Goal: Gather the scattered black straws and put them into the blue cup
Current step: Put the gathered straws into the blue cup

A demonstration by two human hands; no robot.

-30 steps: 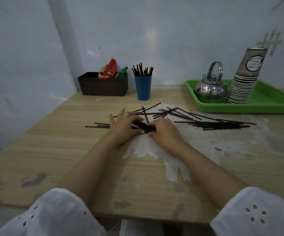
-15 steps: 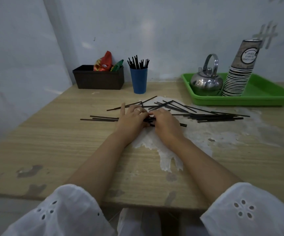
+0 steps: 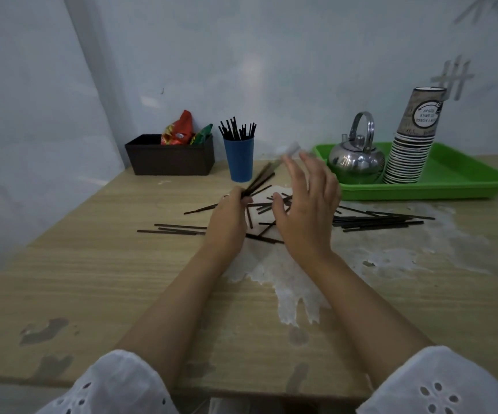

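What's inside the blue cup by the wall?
A bunch of black straws stands inside the blue cup, tops poking above the rim. The cup's wall hides their lower parts and the bottom, so anything else in there cannot be seen.

Your L hand has come up off the table w/ a bunch of black straws pinched in it — tips now tilted up toward the blue cup. Your R hand has let go and lifted, fingers spread — blurred.
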